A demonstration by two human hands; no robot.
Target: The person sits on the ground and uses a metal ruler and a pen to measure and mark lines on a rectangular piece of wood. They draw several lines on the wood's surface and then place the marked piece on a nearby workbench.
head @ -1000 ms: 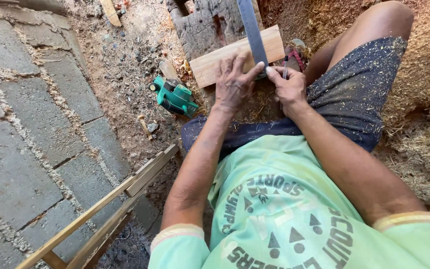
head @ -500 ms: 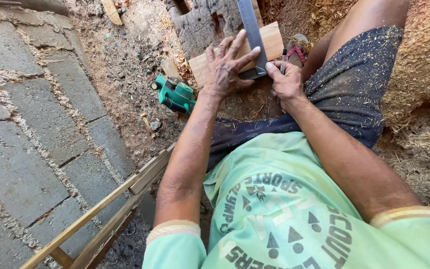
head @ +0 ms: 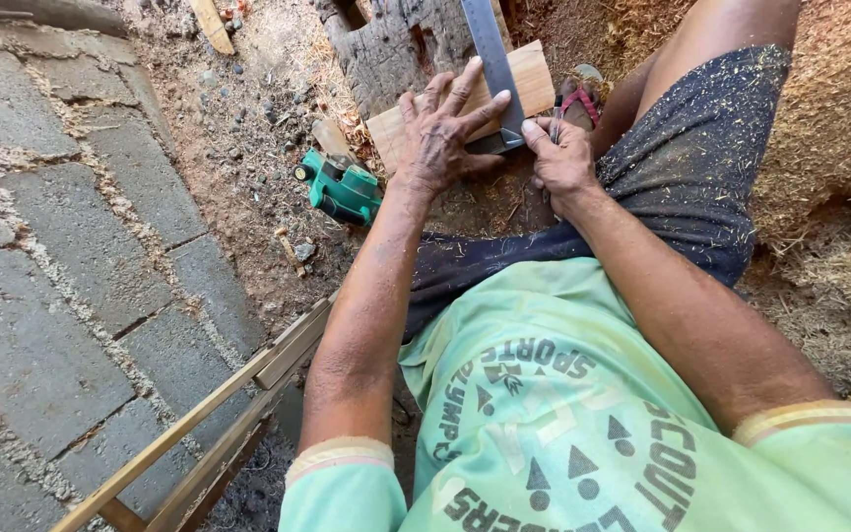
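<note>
Left hand (head: 442, 133) splays flat, pinning the metal square (head: 492, 59) on the board (head: 534, 84); right hand (head: 561, 158) pinches something at four o'clock (contents unclear). Press evenly.

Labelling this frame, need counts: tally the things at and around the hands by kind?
Hands: 2, left hand pressing on the board, right hand at the square's lower end
Wooden board: 1
Metal square: 1
Green power tool: 1
Weathered wood block: 1
Sandal: 1
Total: 7
</note>
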